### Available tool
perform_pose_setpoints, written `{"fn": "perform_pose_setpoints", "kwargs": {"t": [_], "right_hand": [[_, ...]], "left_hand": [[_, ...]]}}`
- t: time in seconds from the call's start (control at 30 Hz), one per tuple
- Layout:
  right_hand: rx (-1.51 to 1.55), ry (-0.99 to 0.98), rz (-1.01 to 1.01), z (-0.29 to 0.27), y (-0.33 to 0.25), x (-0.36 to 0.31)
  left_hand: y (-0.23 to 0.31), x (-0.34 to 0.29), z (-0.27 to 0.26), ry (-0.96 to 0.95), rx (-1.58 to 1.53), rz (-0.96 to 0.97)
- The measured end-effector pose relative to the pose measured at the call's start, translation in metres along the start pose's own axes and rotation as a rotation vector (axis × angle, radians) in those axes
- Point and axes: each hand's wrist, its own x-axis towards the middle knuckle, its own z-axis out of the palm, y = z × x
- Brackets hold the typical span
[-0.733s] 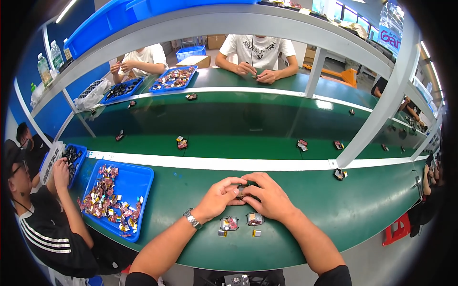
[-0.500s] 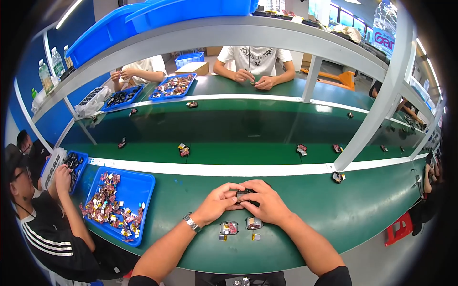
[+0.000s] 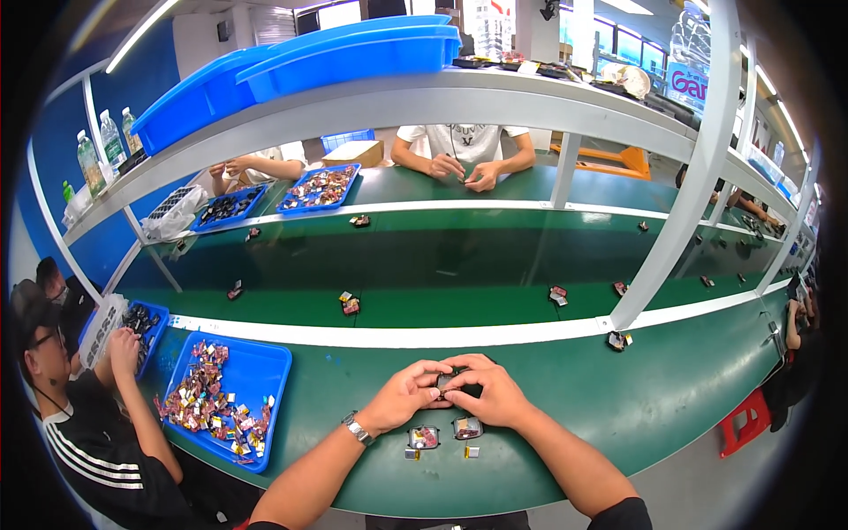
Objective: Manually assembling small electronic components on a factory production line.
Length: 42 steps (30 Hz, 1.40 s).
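Observation:
My left hand and my right hand meet over the green tabletop, both closed around a small dark case. Fingers of both hands cover much of it, so its inside is largely hidden. Just nearer to me lie two smartwatch-like cases, a left one and a right one, with pinkish-red circuit parts inside. Below each sits a small silver and yellow battery cell: one left, one right.
At my left stands a blue tray heaped with battery-and-board parts; beside it a co-worker handles dark pieces. Beyond a white rail, a green belt carries scattered assemblies. A metal shelf with blue bins spans above.
The view has tilted up slightly, so the bench sits lower in the picture. My hands remain together on the dark case, with the fingers slightly shifted.

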Motion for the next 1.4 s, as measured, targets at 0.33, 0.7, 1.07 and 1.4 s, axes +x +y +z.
{"fn": "perform_pose_setpoints", "kwargs": {"t": [0.33, 0.7, 1.07, 1.4], "right_hand": [[0.018, 0.138, -0.028, 0.009, -0.003, -0.003], [-0.033, 0.259, -0.045, 0.023, -0.004, -0.003], [-0.005, 0.221, -0.024, 0.019, -0.003, -0.003], [-0.018, 0.254, -0.095, 0.026, -0.015, 0.000]], "left_hand": [[-0.002, 0.001, 0.000, 0.063, -0.051, 0.005], [-0.007, 0.001, -0.005, 0.047, -0.137, 0.026], [-0.009, 0.000, -0.006, 0.060, -0.152, 0.016], [-0.011, 0.002, -0.009, 0.069, -0.210, 0.089]]}}
